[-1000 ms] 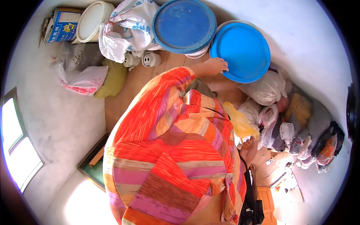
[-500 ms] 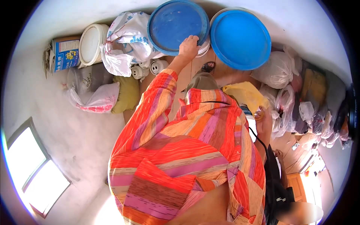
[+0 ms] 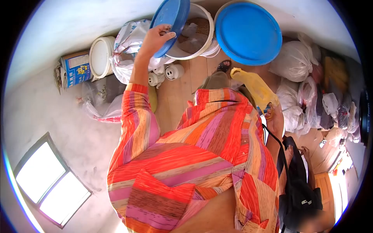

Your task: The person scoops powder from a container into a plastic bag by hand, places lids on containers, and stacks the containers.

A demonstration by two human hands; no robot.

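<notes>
My left hand (image 3: 158, 38) grips the rim of a round blue lid (image 3: 171, 19), which stands tilted up at the left side of a white bucket (image 3: 210, 35). Inside the uncovered bucket lie brown grains (image 3: 203, 26) and a piece of clear plastic (image 3: 190, 30). Low on the right, my right hand (image 3: 274, 116) is closed around one end of a yellow plastic bag (image 3: 254, 87), which stretches toward my foot. Something small and blue shows by those fingers; I cannot make out what it is.
A second bucket with a blue lid (image 3: 248, 33) stands to the right. Filled plastic bags (image 3: 293, 62) line the right wall. On the left are a white-lidded bucket (image 3: 100, 58), a tied white bag (image 3: 132, 37) and white containers (image 3: 173, 72). Another person in black (image 3: 299, 182) is at lower right.
The lid that lay flat on the left bucket is now lifted and tipped leftward, uncovering the contents. My left hand has moved left and up with it. The right hand still holds the yellow bag.
</notes>
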